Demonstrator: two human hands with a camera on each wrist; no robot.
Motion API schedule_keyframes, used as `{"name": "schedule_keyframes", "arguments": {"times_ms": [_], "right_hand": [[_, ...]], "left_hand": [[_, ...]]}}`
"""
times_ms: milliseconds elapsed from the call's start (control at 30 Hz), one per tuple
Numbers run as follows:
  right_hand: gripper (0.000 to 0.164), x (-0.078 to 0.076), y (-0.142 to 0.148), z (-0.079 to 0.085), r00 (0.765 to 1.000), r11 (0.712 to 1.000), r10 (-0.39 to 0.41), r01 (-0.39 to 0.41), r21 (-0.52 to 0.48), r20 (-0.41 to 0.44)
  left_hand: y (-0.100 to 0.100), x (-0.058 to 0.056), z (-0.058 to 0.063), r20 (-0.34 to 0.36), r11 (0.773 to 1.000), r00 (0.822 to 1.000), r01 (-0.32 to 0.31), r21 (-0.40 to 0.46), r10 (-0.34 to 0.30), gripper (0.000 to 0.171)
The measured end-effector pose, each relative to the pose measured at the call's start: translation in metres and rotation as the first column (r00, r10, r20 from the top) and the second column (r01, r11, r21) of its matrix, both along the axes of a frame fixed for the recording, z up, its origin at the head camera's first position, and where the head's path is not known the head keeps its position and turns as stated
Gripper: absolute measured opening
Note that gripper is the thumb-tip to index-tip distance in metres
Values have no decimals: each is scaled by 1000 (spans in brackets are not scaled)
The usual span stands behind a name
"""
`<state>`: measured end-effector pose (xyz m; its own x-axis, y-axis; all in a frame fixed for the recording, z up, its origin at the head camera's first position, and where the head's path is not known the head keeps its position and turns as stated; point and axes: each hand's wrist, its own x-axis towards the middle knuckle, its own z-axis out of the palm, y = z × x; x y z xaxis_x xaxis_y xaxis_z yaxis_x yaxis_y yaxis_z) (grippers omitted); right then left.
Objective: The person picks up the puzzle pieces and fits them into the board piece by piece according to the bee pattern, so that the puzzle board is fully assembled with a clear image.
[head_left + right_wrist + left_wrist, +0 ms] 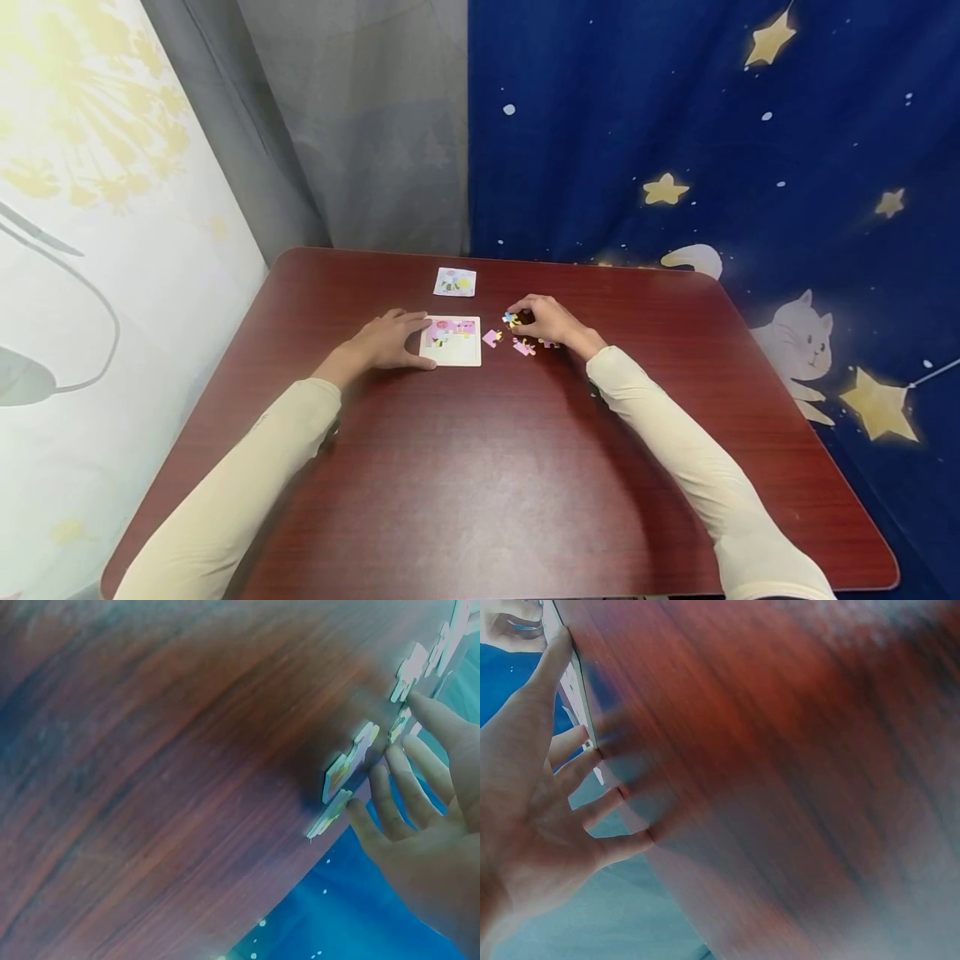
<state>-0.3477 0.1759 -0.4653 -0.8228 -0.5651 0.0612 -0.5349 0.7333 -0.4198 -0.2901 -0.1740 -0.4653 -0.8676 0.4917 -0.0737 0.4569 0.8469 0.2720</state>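
Observation:
A white-framed jigsaw board (463,353) lies on the table, its upper part filled with pink pieces and its lower part bare white. My left hand (385,340) is spread at the board's left side, thumb on the near corner and fingers by the far corner. In the left wrist view, the fingers (600,806) look straight and apart. My right hand (553,322) pinches a blue-and-yellow puzzle piece (511,318) between thumb and fingertips, low over the table. Around it lie a pink piece (491,337), another pink-and-yellow piece (523,347) and one partly under the hand (550,343).
A small picture card (454,282) with a bee lies behind the board. The dark red table (480,467) meets a grey curtain (375,125) and a blue starry curtain (600,125) at its far edge. A pale patterned wall (112,250) stands on the left.

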Motion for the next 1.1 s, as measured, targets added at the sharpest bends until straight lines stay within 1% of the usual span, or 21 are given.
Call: {"name": "schedule_keyframes", "arguments": {"times_ms": [167,400,800,1100], "right_hand": [[38,1,-2,-1,1000,1000,-11,11,-15,4],[39,1,-5,-4,999,999,-31,31,-24,-10],[42,4,-14,0,999,998,-2,-1,-68,-39],[42,7,-21,1,998,997,24,-28,-75,-54]], "left_hand": [[0,1,2,13,1000,1000,-8,1,8,99],[0,1,1,13,1000,1000,0,2,0,99],[0,2,3,15,1000,1000,-9,10,9,99],[0,1,0,10,1000,1000,-13,-1,13,99]]}}
